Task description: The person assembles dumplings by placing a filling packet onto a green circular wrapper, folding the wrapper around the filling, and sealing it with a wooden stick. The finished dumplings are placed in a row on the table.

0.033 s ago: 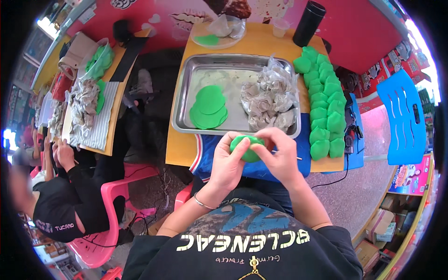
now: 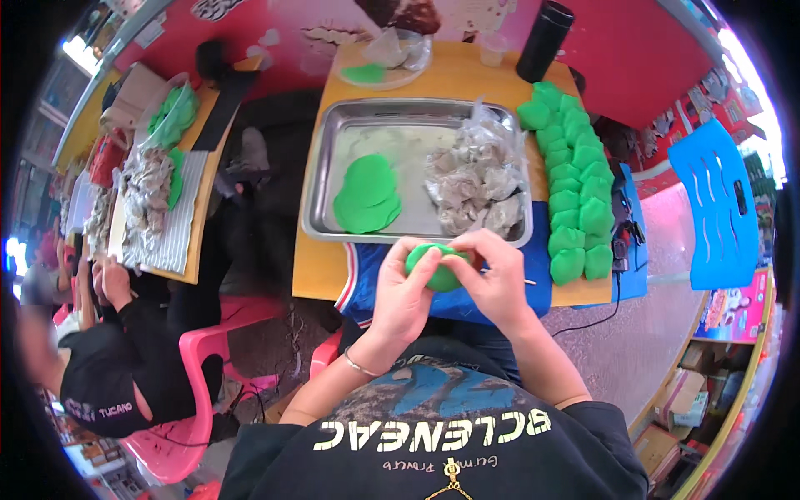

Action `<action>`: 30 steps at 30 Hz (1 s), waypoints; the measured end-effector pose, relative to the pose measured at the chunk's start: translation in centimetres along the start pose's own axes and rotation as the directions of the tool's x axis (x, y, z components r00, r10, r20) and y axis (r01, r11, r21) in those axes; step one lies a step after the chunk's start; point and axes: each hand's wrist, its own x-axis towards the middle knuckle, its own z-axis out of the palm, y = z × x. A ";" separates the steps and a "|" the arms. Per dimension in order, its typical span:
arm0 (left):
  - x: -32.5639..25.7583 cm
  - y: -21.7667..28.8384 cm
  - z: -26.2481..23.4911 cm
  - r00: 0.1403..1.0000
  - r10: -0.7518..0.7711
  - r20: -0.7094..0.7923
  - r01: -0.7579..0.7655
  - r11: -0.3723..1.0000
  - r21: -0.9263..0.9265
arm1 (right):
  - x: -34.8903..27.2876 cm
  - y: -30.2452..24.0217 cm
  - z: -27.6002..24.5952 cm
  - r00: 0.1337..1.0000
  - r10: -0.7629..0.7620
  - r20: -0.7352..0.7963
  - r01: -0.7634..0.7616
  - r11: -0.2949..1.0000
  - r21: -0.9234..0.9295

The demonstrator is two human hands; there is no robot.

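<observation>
My left hand [image 2: 398, 292] and my right hand [image 2: 497, 279] meet in front of the tray, both closed on a soft green piece [image 2: 442, 277]. It is rounded and gathered, and both thumbs press along its upper edge; what lies inside it is hidden. Just beyond, the shallow metal tray [image 2: 313, 196] holds a few overlapping flat green rounds [image 2: 367, 196] on its left side. On the tray's right side is a heap of greyish lumps in clear plastic [image 2: 475, 183]. Puffy green pieces [image 2: 575, 179] stand in two close columns along the table's right edge.
A blue cloth [image 2: 400, 250] lies along the table's near edge, with a thin pale stick [image 2: 530, 282] by my right hand. At the back are a plate [image 2: 408, 75], a clear cup [image 2: 493, 50] and a black bottle [image 2: 546, 42]. Another person [image 2: 100, 367] sits left, near a pink chair [image 2: 200, 383].
The whole view has shifted slightly, moving the table and tray a little left. Both hands stay on the green piece, with the fingers barely moved.
</observation>
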 end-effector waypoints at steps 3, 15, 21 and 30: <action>-0.1 -0.4 -0.4 0.997 0.060 0.052 -0.062 0.998 0.032 | 0.4 0.3 -0.1 0.997 -0.077 0.008 0.078 0.997 -0.018; 0.8 1.0 -0.2 0.948 -0.264 0.179 0.304 0.918 -0.256 | 2.0 -0.4 -3.2 0.978 0.009 0.206 -0.015 1.000 0.027; 1.2 1.0 0.2 0.926 -0.265 0.268 0.332 0.910 -0.249 | 2.5 0.2 -2.9 0.950 -0.126 0.287 0.133 0.991 -0.007; 2.2 2.1 -1.3 0.978 -0.164 0.127 0.141 0.976 0.168 | 8.2 4.1 -9.8 0.960 -0.079 -0.270 -0.026 0.930 -0.366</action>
